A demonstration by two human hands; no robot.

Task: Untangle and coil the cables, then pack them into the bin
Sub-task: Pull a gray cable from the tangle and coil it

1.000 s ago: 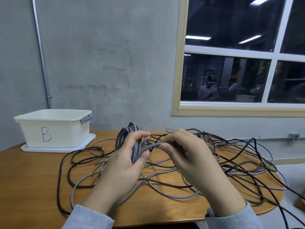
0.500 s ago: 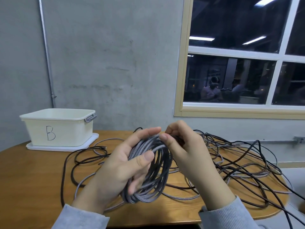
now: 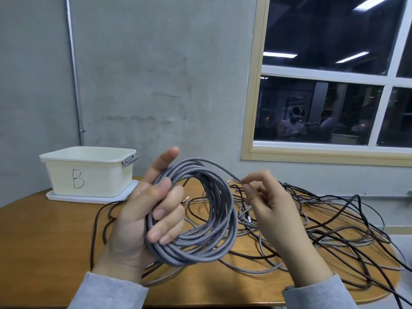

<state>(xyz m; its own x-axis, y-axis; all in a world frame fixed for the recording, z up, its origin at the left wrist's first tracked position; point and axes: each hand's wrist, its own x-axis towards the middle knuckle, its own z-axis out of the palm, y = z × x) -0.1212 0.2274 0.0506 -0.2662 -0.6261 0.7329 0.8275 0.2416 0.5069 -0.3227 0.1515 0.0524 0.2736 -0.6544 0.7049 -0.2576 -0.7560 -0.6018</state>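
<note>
Your left hand (image 3: 142, 217) grasps a finished-looking coil of grey braided cable (image 3: 200, 210), fingers curled through the loops, holding it upright above the tabletop (image 3: 44, 237). Your right hand (image 3: 274, 210) pinches the loose tail end of that same cable (image 3: 242, 181) between thumb and fingertip, just right of the coil. The likeliest trouble is the coil springing open: the tail is not tucked or wrapped, so if your right hand lets go or your left grip loosens, the loops may slide apart. A second risk lies below, where a tangle of dark and grey cables (image 3: 323, 226) spreads over the right half of the tabletop; lowering the coil there could snag a loop and drag other cables along. Some strands run past the right tabletop edge and may slip off if tugged. The cream bin (image 3: 89, 172) marked B sits on its lid at the far left, near the wall, well apart from the coil. The air between coil and bin looks open, with one dark cable (image 3: 95, 228) on the wood underneath.
</note>
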